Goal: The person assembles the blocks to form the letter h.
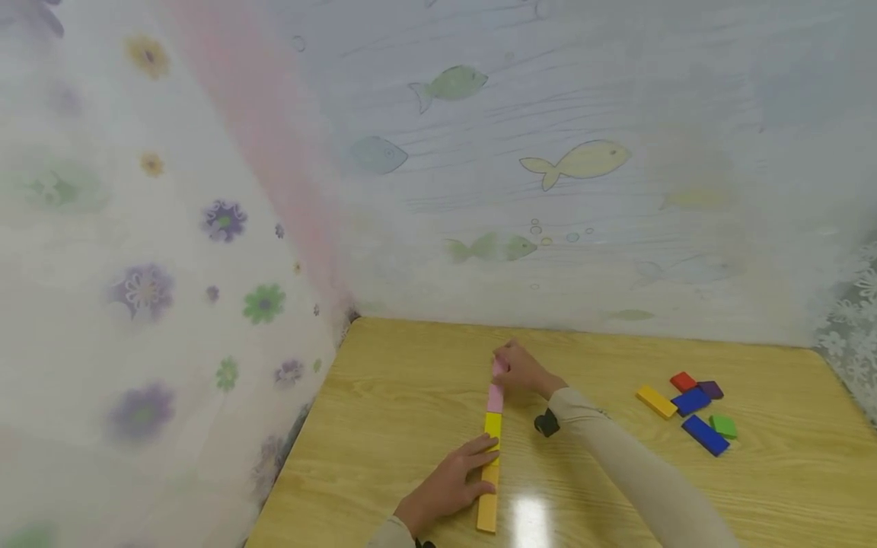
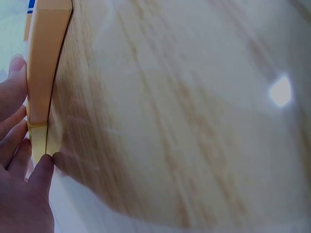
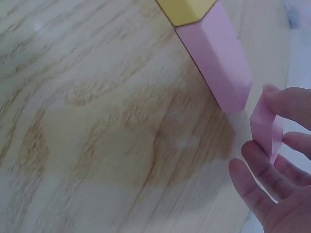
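Observation:
A straight row of flat wooden blocks runs away from the person on the table. Nearest is an orange block (image 1: 487,513), then a yellow block (image 1: 492,423), then a pink block (image 1: 495,398). My left hand (image 1: 445,481) rests against the row, fingers extended over the yellow part and thumb by the orange part. At the far end, my right hand (image 1: 527,373) pinches a second pink block (image 3: 263,127) between thumb and fingers. In the right wrist view, a small gap separates it from the end of the row.
To the right lie loose blocks: an orange one (image 1: 656,402), a red one (image 1: 682,381), a purple one (image 1: 712,390), two blue ones (image 1: 706,436) and a green one (image 1: 723,426). A painted wall (image 1: 582,289) stands behind the wooden table (image 1: 390,396), another on the left.

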{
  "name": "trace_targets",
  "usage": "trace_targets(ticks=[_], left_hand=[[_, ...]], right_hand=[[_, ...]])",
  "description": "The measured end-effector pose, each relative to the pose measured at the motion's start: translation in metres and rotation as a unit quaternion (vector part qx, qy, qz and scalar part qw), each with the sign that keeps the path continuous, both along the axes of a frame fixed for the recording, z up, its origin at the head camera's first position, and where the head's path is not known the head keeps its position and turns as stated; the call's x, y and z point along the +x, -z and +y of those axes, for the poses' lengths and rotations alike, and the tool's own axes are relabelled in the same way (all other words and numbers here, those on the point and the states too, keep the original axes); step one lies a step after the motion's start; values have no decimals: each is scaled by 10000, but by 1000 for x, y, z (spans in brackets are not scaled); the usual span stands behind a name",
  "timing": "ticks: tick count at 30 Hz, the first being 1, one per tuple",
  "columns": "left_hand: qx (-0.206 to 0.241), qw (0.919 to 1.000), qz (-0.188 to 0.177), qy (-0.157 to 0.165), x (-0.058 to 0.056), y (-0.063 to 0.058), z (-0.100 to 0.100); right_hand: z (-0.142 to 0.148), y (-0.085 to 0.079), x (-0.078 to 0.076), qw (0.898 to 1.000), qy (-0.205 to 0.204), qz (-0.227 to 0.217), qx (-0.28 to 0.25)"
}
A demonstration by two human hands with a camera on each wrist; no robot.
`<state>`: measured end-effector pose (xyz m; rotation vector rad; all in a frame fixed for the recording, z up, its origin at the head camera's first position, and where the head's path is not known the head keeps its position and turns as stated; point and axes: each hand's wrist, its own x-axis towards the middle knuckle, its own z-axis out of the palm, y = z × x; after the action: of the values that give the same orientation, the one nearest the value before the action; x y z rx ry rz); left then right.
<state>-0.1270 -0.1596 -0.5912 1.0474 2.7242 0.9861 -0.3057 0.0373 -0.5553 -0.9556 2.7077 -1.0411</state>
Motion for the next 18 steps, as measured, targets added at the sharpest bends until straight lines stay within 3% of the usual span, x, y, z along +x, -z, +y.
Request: trace_targets(ticks=[7,18], left_hand=[[-61,9998,-203,-37,0,-1,0],[-153,9996,-205,-79,1,-5,0]], right_hand=[[-5,3,-1,9997,-1,-126,195],[-9,5,-4,9997,-125,-18,217]])
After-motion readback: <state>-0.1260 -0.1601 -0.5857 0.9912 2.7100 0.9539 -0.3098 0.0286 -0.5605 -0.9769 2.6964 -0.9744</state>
